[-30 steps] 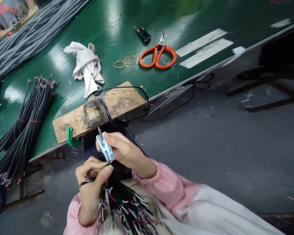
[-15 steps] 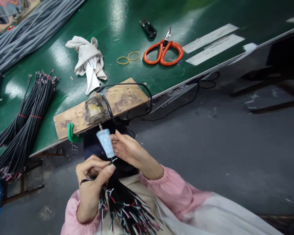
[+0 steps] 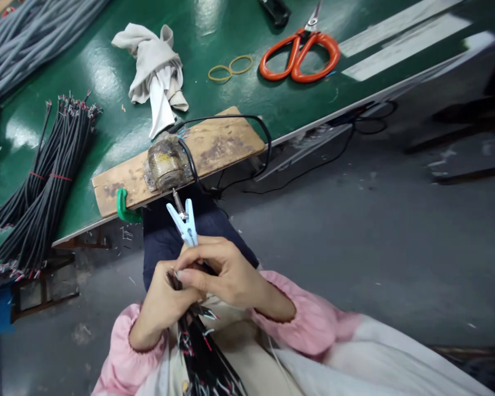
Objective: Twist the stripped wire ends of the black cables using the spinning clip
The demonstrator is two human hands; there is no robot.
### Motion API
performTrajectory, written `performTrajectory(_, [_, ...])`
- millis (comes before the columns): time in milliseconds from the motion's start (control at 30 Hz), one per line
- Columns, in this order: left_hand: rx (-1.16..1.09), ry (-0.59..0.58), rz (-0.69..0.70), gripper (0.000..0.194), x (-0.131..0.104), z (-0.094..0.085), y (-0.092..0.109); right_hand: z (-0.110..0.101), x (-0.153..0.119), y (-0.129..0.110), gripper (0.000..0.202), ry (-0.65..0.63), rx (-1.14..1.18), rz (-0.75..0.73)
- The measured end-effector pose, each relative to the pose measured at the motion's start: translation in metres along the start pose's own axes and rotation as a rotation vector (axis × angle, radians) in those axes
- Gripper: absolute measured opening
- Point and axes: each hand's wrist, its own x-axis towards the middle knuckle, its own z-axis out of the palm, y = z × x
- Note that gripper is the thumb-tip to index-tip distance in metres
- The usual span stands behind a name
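My left hand [image 3: 163,302] is closed around black cables [image 3: 174,280], whose dark ends stick up past its thumb. Across from it, my right hand [image 3: 231,275] has thumb and fingers pinched together at those cable ends, and the two hands touch. Just beyond my fingers, a light-blue clothespin [image 3: 188,224] is fixed on the shaft [image 3: 178,201] of a small motor [image 3: 167,165]. A bundle of black cables with stripped red, white and green wire ends [image 3: 206,357] lies across my lap below the hands. My fingers hide the exact pinch point.
The motor sits on a wooden board [image 3: 226,140] held by a green clamp [image 3: 126,206] at the table edge. On the green table [image 3: 119,132] are a crumpled cloth [image 3: 154,66], rubber bands [image 3: 231,69], orange-handled scissors [image 3: 297,58], black cable bundles [image 3: 61,159] and grey cables [image 3: 37,44].
The clothespin was a blurred spinning cone and now shows sharp with two prongs. My right hand has moved from beside it down to the cable ends at my left hand. The view has shifted.
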Motion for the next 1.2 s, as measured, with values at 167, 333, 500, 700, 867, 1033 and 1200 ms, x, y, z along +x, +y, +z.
performTrajectory(167, [-0.123,0.046,0.097,0.04,-0.001,-0.001,-0.011,-0.004,-0.003,0.002,0.018,0.123,-0.016,-0.036])
performTrajectory(333, [-0.187,0.131,0.235,0.041,-0.004,-0.007,-0.018,-0.01,-0.003,0.009,0.031,0.106,0.192,0.067])
performTrajectory(500, [-0.221,0.078,0.273,0.031,-0.005,-0.007,-0.018,-0.008,-0.003,0.01,0.031,0.094,0.345,0.179])
performTrajectory(700, [-0.261,-0.025,0.269,0.036,-0.005,-0.006,-0.021,-0.004,-0.005,0.011,0.042,0.097,0.369,0.212])
performTrajectory(867, [-0.304,-0.038,0.255,0.036,-0.006,-0.006,-0.023,0.003,-0.009,0.008,0.04,0.212,0.296,0.128])
performTrajectory(1033, [-0.329,-0.025,0.243,0.033,-0.005,-0.006,-0.027,0.009,-0.011,0.008,0.04,0.255,0.325,0.108])
performTrajectory(1200, [-0.302,-0.011,0.225,0.035,-0.004,-0.007,-0.024,0.004,-0.009,0.006,0.035,0.229,0.217,0.047])
